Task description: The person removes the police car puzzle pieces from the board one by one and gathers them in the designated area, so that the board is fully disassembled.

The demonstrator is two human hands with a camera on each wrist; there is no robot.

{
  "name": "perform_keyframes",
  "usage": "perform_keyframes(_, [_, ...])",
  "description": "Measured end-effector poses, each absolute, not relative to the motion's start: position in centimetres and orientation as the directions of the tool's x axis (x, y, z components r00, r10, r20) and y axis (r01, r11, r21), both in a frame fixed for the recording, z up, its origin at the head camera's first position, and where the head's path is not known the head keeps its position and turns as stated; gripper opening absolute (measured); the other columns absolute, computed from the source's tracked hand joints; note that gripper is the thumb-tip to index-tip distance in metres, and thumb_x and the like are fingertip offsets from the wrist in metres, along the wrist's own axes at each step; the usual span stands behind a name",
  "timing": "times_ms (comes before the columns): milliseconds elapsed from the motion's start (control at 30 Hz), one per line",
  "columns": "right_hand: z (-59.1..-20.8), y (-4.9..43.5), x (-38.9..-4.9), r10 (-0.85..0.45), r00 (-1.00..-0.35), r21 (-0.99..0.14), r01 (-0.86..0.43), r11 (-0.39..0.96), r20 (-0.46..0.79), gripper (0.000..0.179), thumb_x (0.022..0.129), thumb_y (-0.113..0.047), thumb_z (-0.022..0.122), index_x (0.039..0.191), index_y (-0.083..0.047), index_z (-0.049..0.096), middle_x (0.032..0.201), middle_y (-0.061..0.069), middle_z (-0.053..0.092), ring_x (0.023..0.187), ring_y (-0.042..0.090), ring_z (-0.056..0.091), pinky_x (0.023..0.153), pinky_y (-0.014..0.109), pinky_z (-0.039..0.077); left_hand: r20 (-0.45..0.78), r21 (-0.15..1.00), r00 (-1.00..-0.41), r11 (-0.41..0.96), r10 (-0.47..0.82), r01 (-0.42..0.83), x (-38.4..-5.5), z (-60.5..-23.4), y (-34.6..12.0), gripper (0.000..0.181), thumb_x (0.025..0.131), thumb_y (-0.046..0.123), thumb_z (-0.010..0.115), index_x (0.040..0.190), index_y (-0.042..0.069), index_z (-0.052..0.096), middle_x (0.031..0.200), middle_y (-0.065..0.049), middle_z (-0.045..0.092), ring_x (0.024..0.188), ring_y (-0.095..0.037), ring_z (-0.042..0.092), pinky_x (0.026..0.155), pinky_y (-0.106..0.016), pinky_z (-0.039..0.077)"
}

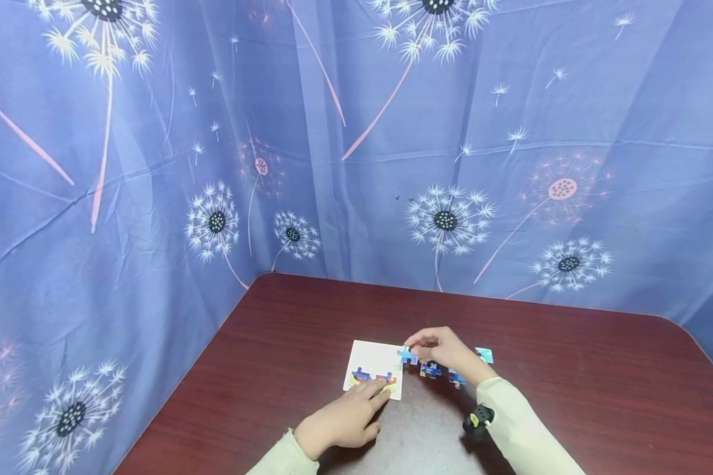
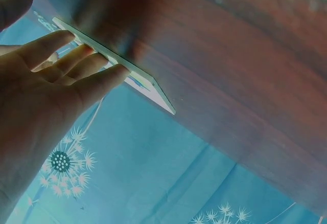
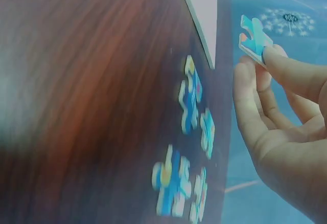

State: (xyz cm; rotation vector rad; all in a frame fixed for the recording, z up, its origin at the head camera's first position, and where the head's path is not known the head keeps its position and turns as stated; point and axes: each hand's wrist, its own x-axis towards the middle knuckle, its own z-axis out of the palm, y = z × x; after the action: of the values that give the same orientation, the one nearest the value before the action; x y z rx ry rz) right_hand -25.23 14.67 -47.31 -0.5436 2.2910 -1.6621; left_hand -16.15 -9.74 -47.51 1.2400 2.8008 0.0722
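Tabletop (image 1: 261, 369) open left of white board (image 1: 371, 354); left hand (image 1: 346, 420) blocks near edge, right hand (image 1: 447, 348) plus loose pieces (image 1: 431, 371) right side; gaps probably tight.

Blue cloth (image 1: 362, 218) with folds and creases hangs behind and to the left of the table, printed with white and pink dandelions (image 1: 445, 220), some with long pink stems (image 1: 317, 59) and drifting seeds. The table (image 1: 273, 343) is dark reddish-brown with streaked grain and rounded far corners; a pale glare (image 1: 418, 432) lies on its near part.

Part-hidden, cropped.
Left hand (image 1: 346, 418) covers part of board (image 1: 375, 356); right hand (image 1: 447, 348) part-hides loose pieces (image 1: 430, 371); right wrist view crops board.
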Motion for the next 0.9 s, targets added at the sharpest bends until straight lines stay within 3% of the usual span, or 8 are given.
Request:
perform_keyframes(400, [-46.8, 19.2, -24.8, -0.402, -0.914, -0.967, -0.057, 0.249, -0.049, 0.026, 0.092, 0.001, 0.059, 0.115, 0.013, 0.061, 0.103, 0.022, 0.065, 0.087, 0.026, 0.066, 0.077, 0.046, 0.057, -0.044, 0.067, -0.671, 0.673, 0.74, 0.737, -16.3, -47.8, -9.8, 0.055, 0.091, 0.026, 0.059, 0.14, 0.003, 0.048, 0.145, -0.012, 0.043, 0.134, -0.023, 0.04, 0.109, -0.037, 0.036])
perform_keyframes(733, [-47.0, 23.6, -24.1, -0.385, -0.919, -0.965, -0.016, 0.263, -0.089, 0.031, 0.093, -0.003, 0.06, 0.119, 0.014, 0.057, 0.107, 0.019, 0.065, 0.089, 0.021, 0.064, 0.078, 0.047, 0.056, -0.067, 0.085, -0.679, 0.683, 0.731, 0.726, -16.0, -47.5, -9.8, 0.055, 0.091, 0.026, 0.059, 0.14, 0.003, 0.048, 0.145, -0.012, 0.043, 0.135, -0.023, 0.04, 0.109, -0.037, 0.036])
perform_keyframes(900, [-47.0, 25.1, -23.6, -0.387, -0.915, -0.962, 0.001, 0.272, -0.11, 0.034, 0.092, -0.001, 0.059, 0.121, 0.017, 0.054, 0.098, 0.015, 0.062, 0.087, 0.018, 0.064, 0.079, 0.045, 0.057, -0.069, 0.079, -0.675, 0.679, 0.734, 0.73, -15.9, -47.2, -9.8, 0.055, 0.091, 0.026, 0.06, 0.14, 0.003, 0.048, 0.145, -0.012, 0.042, 0.135, -0.023, 0.039, 0.109, -0.037, 0.036])
